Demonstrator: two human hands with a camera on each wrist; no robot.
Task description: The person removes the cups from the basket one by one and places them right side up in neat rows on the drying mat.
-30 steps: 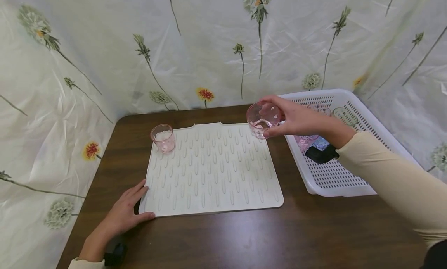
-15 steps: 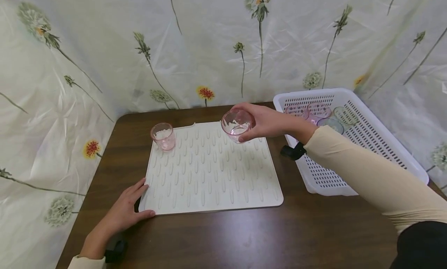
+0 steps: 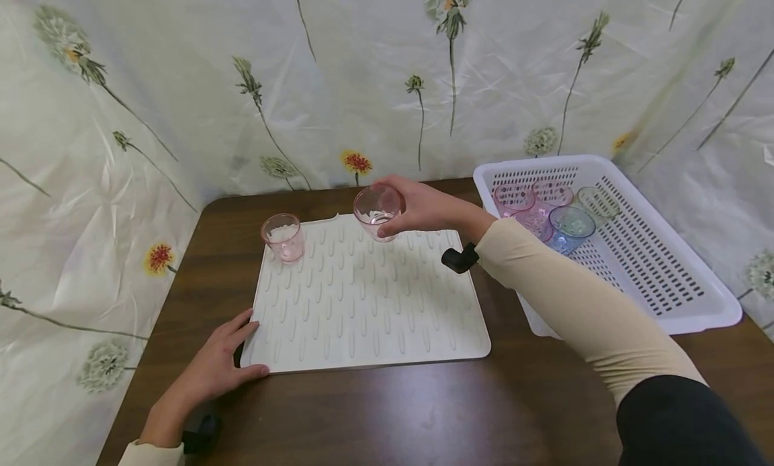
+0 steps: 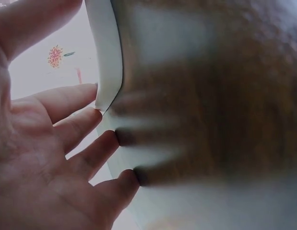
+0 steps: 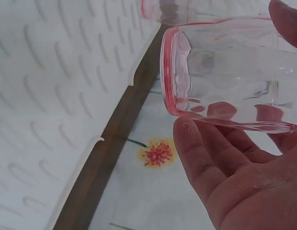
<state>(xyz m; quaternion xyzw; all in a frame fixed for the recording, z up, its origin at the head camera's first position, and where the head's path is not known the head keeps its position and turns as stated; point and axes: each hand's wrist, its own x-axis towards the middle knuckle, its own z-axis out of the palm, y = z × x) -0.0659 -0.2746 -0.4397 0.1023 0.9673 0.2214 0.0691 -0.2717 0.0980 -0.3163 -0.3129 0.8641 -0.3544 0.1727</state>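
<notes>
My right hand (image 3: 423, 207) grips a clear pink drinking glass (image 3: 373, 217) by its side, above the back edge of a white ridged mat (image 3: 363, 305). In the right wrist view the thumb and fingers lie on opposite sides of this tumbler (image 5: 225, 72), its pink rim facing the mat. Another pink glass (image 3: 285, 244) stands upright at the mat's back left corner. Near the front left corner, my left hand (image 3: 211, 368) rests with spread fingers touching the mat's edge; the left wrist view shows the fingertips (image 4: 126, 177) against the table and mat edge.
On the right, a white perforated basket (image 3: 704, 318) holds several glasses: pink ones (image 3: 514, 199), a blue one (image 3: 570, 234) and a green one (image 3: 598, 203). Under everything lies a dark wooden table (image 3: 435, 412). A flower-printed curtain (image 3: 363, 83) hangs behind and at the sides.
My right hand has carried the pink glass leftward, from beside the basket to over the mat's back middle. More glasses in the basket show now. The left hand has stayed still.
</notes>
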